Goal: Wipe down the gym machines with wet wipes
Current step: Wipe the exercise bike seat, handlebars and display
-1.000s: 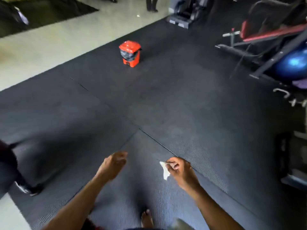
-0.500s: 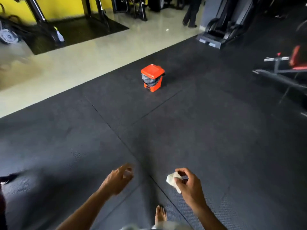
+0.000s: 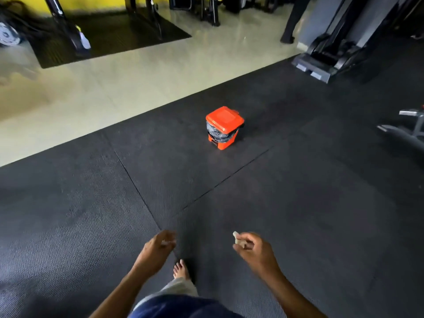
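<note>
My right hand (image 3: 254, 251) grips a crumpled white wet wipe (image 3: 237, 238); only a small corner pokes out past my fingers. My left hand (image 3: 156, 250) hangs beside it, blurred, with its fingers loosely curled and nothing visibly in it. Ahead on the black rubber floor stands a small orange bin (image 3: 223, 127) with its lid down and a black liner. Gym machines line the far side: a treadmill base (image 3: 321, 65) at the upper right and a bench frame (image 3: 406, 127) at the right edge.
My bare foot (image 3: 181, 269) stands between my hands. A pale tiled floor (image 3: 137, 83) runs across the upper left, with a black mat and machine posts (image 3: 68, 33) on it. Another person's leg (image 3: 291, 24) stands at the top right.
The view has moved toward the orange bin, which now looks larger and nearer. The wipe has been bunched further into my right hand. My left hand has stayed beside it.
</note>
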A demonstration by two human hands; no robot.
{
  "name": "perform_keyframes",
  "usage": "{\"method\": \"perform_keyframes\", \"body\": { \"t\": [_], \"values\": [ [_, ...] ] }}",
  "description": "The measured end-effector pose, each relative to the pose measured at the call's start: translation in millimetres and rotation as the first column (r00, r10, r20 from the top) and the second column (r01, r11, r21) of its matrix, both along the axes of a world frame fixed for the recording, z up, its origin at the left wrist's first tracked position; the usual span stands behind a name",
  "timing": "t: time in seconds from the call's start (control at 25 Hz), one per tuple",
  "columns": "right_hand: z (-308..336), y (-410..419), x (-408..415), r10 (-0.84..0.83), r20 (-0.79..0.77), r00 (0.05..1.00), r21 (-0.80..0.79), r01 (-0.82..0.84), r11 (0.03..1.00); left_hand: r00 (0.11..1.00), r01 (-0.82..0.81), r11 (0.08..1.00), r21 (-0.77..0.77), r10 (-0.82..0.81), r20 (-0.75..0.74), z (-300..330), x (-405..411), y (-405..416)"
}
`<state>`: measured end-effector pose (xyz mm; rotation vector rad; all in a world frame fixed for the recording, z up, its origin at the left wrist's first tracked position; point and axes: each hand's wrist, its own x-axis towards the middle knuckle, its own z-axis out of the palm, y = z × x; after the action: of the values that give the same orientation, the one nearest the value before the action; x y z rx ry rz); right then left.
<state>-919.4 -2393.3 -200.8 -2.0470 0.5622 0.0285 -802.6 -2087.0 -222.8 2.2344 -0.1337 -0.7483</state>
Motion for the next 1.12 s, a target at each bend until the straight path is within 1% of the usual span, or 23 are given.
{"method": "perform_keyframes", "body": {
  "t": [0.08, 0.12, 0.16, 0.24, 0.36, 0.44, 0.56, 0.64, 0.72, 0.8, 0.92, 1.0, 1.04, 1.12],
  "values": [
    [8, -19, 71, 0.043, 0.055, 0.998, -0.068, -0.039, 0.997, 0.995, 0.099, 0.995, 0.014, -0.099, 0.000, 5, 78, -18],
    [12, -32, 100, 0.037, 0.067, 0.997, -0.097, -0.030, 0.995, 0.991, 0.137, 0.990, 0.026, -0.137, -0.007, 5, 114, -26],
    [14, -45, 126, 0.005, 0.067, 0.998, -0.116, 0.003, 0.993, 0.988, 0.157, 0.987, 0.046, -0.156, -0.018, 7, 149, -35],
    [12, -70, 171, -0.077, 0.077, 0.994, -0.099, 0.085, 0.991, 0.982, 0.190, 0.980, 0.053, -0.189, -0.021, 10, 226, -62],
    [-26, -112, 239, -0.205, 0.030, 0.978, -0.033, 0.206, 0.978, 0.975, 0.221, 0.975, 0.030, -0.221, -0.006, 10, 333, -117],
    [-51, -144, 289, -0.277, 0.021, 0.961, -0.038, 0.278, 0.960, 0.970, 0.241, 0.970, 0.025, -0.241, 0.031, 3, 389, -149],
    [-52, -190, 375, -0.259, -0.042, 0.965, -0.172, 0.248, 0.953, 0.954, 0.301, 0.951, 0.069, -0.300, -0.015, 4, 467, -185],
    [-39, -212, 438, -0.188, -0.048, 0.981, -0.200, 0.175, 0.964, 0.941, 0.336, 0.940, 0.062, -0.337, 0.016, 14, 526, -209],
    [-35, -237, 506, -0.065, -0.065, 0.996, -0.206, 0.050, 0.977, 0.953, 0.294, 0.953, 0.070, -0.298, 0.062, 19, 591, -228],
    [-34, -254, 565, -0.005, -0.016, 1.000, -0.271, 0.000, 0.963, 0.965, 0.246, 0.966, 0.075, -0.251, 0.076, 20, 638, -239],
    [-38, -280, 661, -0.003, -0.013, 1.000, -0.257, 0.000, 0.966, 0.973, 0.223, 0.973, 0.054, -0.226, 0.038, -2, 717, -253],
    [-43, -288, 712, -0.068, -0.049, 0.997, -0.254, 0.053, 0.966, 0.969, 0.246, 0.969, 0.041, -0.245, -0.015, -12, 768, -261],
    [-47, -290, 737, -0.097, -0.071, 0.993, -0.244, 0.077, 0.967, 0.966, 0.259, 0.964, 0.053, -0.258, -0.025, -15, 794, -264],
    [-48, -287, 771, -0.088, -0.173, 0.981, -0.195, 0.054, 0.979, 0.961, 0.275, 0.960, 0.061, -0.272, -0.044, -19, 839, -270]
  ]
}}
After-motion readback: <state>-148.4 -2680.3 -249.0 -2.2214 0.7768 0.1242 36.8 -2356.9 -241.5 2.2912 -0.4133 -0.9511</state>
